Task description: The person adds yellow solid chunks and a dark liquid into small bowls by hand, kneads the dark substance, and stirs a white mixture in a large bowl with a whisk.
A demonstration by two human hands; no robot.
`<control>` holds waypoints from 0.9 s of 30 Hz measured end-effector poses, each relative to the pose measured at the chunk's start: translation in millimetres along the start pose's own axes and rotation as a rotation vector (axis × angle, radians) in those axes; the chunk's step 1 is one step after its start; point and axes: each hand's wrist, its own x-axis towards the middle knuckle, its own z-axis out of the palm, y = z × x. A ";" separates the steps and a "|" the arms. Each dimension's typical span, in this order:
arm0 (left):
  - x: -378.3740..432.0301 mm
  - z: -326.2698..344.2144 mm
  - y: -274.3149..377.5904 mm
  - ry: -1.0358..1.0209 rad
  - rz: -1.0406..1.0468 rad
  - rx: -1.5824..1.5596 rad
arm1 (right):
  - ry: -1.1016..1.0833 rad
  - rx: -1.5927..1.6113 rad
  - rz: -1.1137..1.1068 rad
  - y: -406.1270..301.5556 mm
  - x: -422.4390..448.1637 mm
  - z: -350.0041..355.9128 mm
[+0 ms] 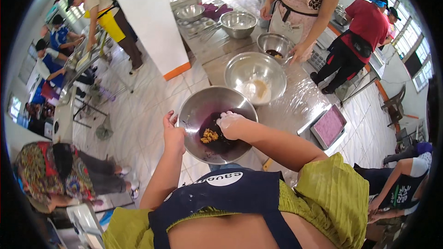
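A large stainless steel mixing bowl (193, 105) is tilted in front of my body. My left hand (174, 135) grips its left rim, with the thumb against the metal. Inside lies a dark purple mixture (221, 145), and a yellow-brown crumbly lump (209, 136) sits on it. My right hand (231, 125), in a clear plastic glove, reaches into the mixture over the right side of the bowl. Its fingertips are partly hidden, so whether they hold anything is unclear. Just beyond stands a second steel bowl (238, 71) holding white powder (256, 91) with a tan patch.
Across the plastic-covered table (277, 119), a person in a pink apron (294, 17) touches a smaller steel bowl (273, 43) with dark contents. A pan of purple batter (328, 126) lies at right. Another bowl (238, 24) stands farther back. A white pillar (148, 20) rises left of the table.
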 end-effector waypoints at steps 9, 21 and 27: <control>188.0 90.3 32.6 -0.124 0.004 0.145 | -0.079 0.123 -0.107 74.3 123.0 -77.3; 409.5 181.2 51.8 -0.474 0.005 0.080 | 0.164 0.287 0.494 192.4 231.0 -136.1; 475.6 210.6 45.9 -0.679 -0.093 0.216 | 0.110 0.451 0.604 193.8 304.7 -139.1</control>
